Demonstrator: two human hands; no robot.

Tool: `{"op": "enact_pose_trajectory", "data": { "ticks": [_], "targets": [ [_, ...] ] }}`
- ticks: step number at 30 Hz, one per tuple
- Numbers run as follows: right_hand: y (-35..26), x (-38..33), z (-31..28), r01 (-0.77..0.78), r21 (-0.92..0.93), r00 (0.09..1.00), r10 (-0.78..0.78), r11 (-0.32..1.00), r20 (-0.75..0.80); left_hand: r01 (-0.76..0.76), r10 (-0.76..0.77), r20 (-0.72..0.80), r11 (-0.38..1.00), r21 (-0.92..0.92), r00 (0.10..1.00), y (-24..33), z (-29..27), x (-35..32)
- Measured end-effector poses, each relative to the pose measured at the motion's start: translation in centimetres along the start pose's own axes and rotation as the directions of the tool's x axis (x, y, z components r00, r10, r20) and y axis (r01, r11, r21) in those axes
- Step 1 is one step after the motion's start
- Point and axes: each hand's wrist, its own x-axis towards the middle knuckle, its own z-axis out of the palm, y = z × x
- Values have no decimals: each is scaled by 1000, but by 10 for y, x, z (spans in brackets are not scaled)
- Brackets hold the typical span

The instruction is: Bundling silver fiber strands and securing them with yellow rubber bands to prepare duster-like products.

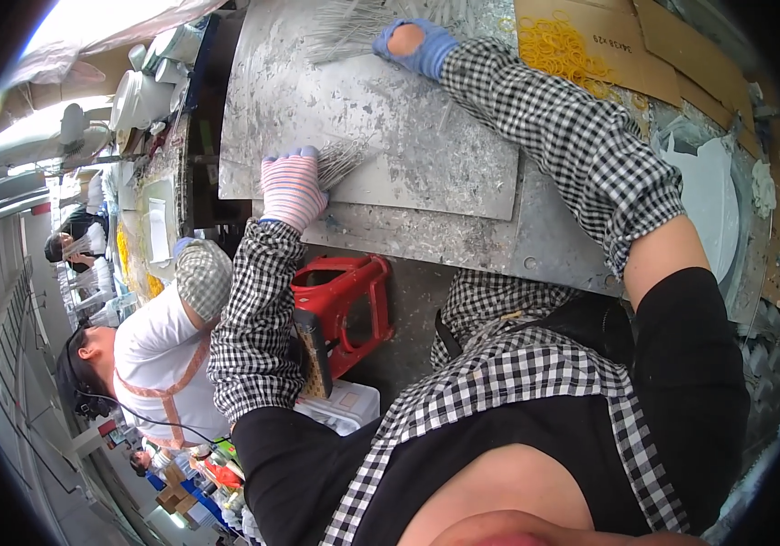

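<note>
Gloved in pink-and-white striped knit with lilac fingertips, the left hand (293,187) rests back upward at the near edge of a grey, stained flat sheet (426,164), close to its near left corner. From my remote post I see its fingers bent downward, and a loose bundle of thin grey strands (346,164) fans out beside its thumb side, lying on the sheet; whether the fingers grip any, I cannot tell.

My view of the right hand (415,47), in a blue glove with a round opening over the back, puts it toward the sheet's far edge, right beside a spread pile of thin, pale, translucent strands (340,32). Its fingers are hidden from me, so how far it is open, or what it holds, I cannot say.

Right of that hand, yellow loop-shaped bands (558,55) lie heaped on brown cardboard (649,77). Below the workbench's (463,241) near edge, I see a red plastic stool (379,305).
</note>
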Motion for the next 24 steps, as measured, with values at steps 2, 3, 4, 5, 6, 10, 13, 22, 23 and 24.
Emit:
{"op": "enact_pose_trajectory", "data": {
  "ticks": [2, 3, 4, 5, 6, 10, 13, 22, 23, 24],
  "targets": [
    [10, 3, -9, 132, 259, 982, -89, 957, -169, 36, -38, 70, 999, 30, 997, 0, -2, 5],
    [15, 8, -17, 122, 252, 981, -79, 960, -176, 39, -41, 87, 999, 23, 995, 2, -8, 15],
    [19, 15, -27, 110, 374, 969, -15, 921, -247, 39, -41, 102, 999, 17, 994, 3, -16, 24],
    [24, 15, -34, 107, 493, 951, 55, 863, -303, 26, -28, 96, 1000, 17, 995, 6, -23, 30],
    [9, 10, -37, 121, 500, 955, 37, 858, -295, 87, -81, 91, 994, -67, 993, -2, -23, 23],
    [22, -18, -46, -1, 789, 918, 315, 615, -243, 78, -134, -110, 911, -405, 985, -33, -27, 41],
    [-38, -64, -57, 116, 873, 938, 236, 474, -252, 80, -184, -65, 684, -725, 981, -44, -16, 37],
    [-81, -121, -100, 91, 897, 982, 109, 433, -152, 29, 216, 3, -117, -993, 976, 90, -67, 4],
    [-75, -125, -101, 88, 894, 981, 116, 439, -154, 59, 229, 4, -235, -970, 973, 97, -70, -4],
    [-59, -124, -98, 209, 658, 924, 74, 723, -375, 59, 242, 1, -235, -970, 970, 104, -69, -8]
  ]
}}
